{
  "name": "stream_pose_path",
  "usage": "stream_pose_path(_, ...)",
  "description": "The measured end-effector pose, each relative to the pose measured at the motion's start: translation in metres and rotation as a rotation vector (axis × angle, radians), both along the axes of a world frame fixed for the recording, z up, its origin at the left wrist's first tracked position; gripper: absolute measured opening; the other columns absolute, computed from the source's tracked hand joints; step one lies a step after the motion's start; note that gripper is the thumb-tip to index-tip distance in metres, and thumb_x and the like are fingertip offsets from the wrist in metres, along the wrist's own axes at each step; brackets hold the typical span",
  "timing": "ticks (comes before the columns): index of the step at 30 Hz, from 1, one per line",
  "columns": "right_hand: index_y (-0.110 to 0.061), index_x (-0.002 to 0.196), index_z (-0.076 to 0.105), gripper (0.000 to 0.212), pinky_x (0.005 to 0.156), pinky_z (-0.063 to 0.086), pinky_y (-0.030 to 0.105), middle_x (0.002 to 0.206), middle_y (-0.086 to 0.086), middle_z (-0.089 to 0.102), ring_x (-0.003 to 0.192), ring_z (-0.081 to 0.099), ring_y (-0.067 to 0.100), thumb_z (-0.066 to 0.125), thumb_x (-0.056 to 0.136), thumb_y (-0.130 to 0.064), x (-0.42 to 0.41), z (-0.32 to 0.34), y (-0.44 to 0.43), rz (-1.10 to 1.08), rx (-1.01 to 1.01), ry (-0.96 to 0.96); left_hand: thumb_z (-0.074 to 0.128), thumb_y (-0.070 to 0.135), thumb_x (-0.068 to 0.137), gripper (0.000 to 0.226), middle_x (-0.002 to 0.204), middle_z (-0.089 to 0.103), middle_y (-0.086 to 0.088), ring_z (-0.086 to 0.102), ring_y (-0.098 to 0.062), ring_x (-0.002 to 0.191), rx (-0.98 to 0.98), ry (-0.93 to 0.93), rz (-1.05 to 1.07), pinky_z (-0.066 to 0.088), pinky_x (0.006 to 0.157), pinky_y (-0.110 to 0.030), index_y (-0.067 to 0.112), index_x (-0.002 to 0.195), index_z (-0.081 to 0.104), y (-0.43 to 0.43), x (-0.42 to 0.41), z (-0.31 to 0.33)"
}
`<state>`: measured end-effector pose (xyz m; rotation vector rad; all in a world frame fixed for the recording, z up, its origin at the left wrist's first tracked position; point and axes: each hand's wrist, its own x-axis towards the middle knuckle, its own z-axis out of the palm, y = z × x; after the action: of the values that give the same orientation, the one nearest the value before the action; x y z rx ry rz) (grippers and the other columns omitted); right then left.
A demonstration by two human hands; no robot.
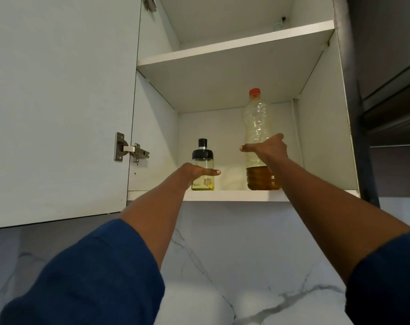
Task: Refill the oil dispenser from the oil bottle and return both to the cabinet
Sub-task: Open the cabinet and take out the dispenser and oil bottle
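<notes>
Far left: white cabinet door (58, 102) standing open, steel hinge (131, 150) on its inner edge. Below the door, white marble wall (222, 242) with grey veins, running down under the cabinet (157, 137). Blue left sleeve (93, 273) at lower left, bare forearm reaching up.

Left hand (192, 172) gripping the oil dispenser (202, 158), thumb laid across the front of the glass, other fingers hidden behind it. Dispenser upright on the bottom shelf (232, 195), left of centre, near the front edge. Black cap, clear glass body, a little yellowish oil at the base.

Cabinet interior white all round; upper shelf (234, 46) seen from below.

Oil bottle (258, 123) upright on the same bottom shelf, right of the dispenser and apart from it. Tall clear crinkled plastic, red cap (254, 92), brown oil only in the lowest part. Right hand (267, 148) gripping the bottle around mid-height, thumb across the front pointing left, one finger raised along the right side.

Blue right sleeve (387, 277) at lower right. Far right: dark panelling (391, 66) beside the cabinet's side wall.
</notes>
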<state>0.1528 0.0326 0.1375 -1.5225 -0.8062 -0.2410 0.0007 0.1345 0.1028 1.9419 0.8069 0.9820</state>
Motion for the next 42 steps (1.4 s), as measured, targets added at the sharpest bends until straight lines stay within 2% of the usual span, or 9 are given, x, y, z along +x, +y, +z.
stream_pose_path(3,-0.006,0.130,0.027,0.092,0.098,0.043,0.045,0.128,0.016,0.046,0.116,0.049,0.035,0.083,0.062,-0.031,0.000,0.002,-0.002,-0.022,0.023,-0.004,0.073,0.018,0.079,0.024,0.083,0.048,-0.006,0.046,-0.017,0.073,-0.007,0.004,0.013,0.036,0.063,-0.026,0.006,0.089,0.053,0.008,0.005,0.000)
stream_pose_path(6,-0.006,0.129,0.029,0.089,0.097,0.045,0.044,0.126,0.015,0.048,0.113,0.051,0.033,0.082,0.062,-0.030,-0.004,0.002,-0.006,-0.037,0.044,-0.033,0.075,0.015,0.075,0.028,0.071,0.046,-0.004,0.040,-0.012,0.059,0.002,-0.019,0.053,0.034,0.055,-0.021,0.012,0.071,0.047,0.010,0.004,-0.001)
stream_pose_path(10,-0.008,0.131,0.027,0.090,0.096,0.045,0.043,0.128,0.015,0.046,0.114,0.050,0.032,0.081,0.064,-0.032,-0.018,0.004,-0.016,-0.039,0.048,-0.039,0.082,0.022,0.065,0.043,0.085,0.056,-0.009,0.054,-0.020,0.076,0.029,-0.050,0.064,0.049,0.076,-0.032,0.004,0.095,0.058,0.010,-0.007,0.002)
stream_pose_path(12,-0.008,0.132,0.027,0.090,0.094,0.046,0.041,0.129,0.015,0.045,0.115,0.049,0.032,0.081,0.064,-0.032,-0.027,0.009,-0.024,-0.030,0.063,-0.041,0.081,0.019,0.066,0.036,0.089,0.057,-0.010,0.055,-0.022,0.084,0.033,-0.060,0.044,0.050,0.084,-0.035,0.005,0.091,0.058,0.004,-0.016,0.008)
stream_pose_path(14,-0.009,0.132,0.028,0.090,0.091,0.045,0.039,0.129,0.015,0.045,0.115,0.049,0.032,0.081,0.064,-0.032,-0.041,0.013,-0.034,-0.020,0.078,-0.060,0.078,0.014,0.070,0.028,0.084,0.056,-0.008,0.056,-0.020,0.080,0.038,-0.077,0.013,0.049,0.081,-0.034,0.010,0.081,0.053,-0.009,-0.031,0.014)
stream_pose_path(20,-0.008,0.130,0.031,0.087,0.080,0.044,0.035,0.127,0.012,0.047,0.112,0.051,0.029,0.082,0.063,-0.034,-0.094,0.016,-0.073,0.017,0.097,-0.095,0.075,0.014,0.075,0.024,0.080,0.055,-0.006,0.052,-0.014,0.068,0.068,-0.131,-0.048,0.045,0.061,-0.025,0.009,0.084,0.054,-0.055,-0.088,0.019)
stream_pose_path(26,-0.009,0.128,0.036,0.087,0.084,0.050,0.040,0.124,0.011,0.051,0.107,0.054,0.029,0.084,0.060,-0.036,-0.147,-0.005,-0.116,0.082,0.067,-0.044,0.075,0.014,0.074,0.021,0.072,0.053,-0.004,0.050,-0.011,0.063,0.045,-0.147,-0.101,0.044,0.055,-0.020,0.008,0.077,0.055,-0.107,-0.147,-0.003)
stream_pose_path(33,-0.008,0.126,0.036,0.084,0.083,0.047,0.038,0.123,0.011,0.051,0.108,0.052,0.029,0.083,0.061,-0.035,-0.221,-0.071,-0.158,0.100,0.036,-0.036,0.084,0.022,0.062,0.043,0.092,0.064,-0.010,0.062,-0.022,0.087,0.016,-0.161,-0.105,0.054,0.086,-0.036,0.004,0.094,0.064,-0.133,-0.201,-0.057)
stream_pose_path(42,-0.012,0.124,0.037,0.076,0.079,0.045,0.035,0.114,0.007,0.055,0.094,0.052,0.021,0.081,0.065,-0.030,-0.281,-0.195,-0.178,0.193,-0.053,0.075,0.086,0.023,0.052,0.053,0.099,0.069,-0.008,0.065,-0.024,0.096,-0.133,-0.195,-0.123,0.053,0.091,-0.044,0.013,0.100,0.065,-0.154,-0.255,-0.165)
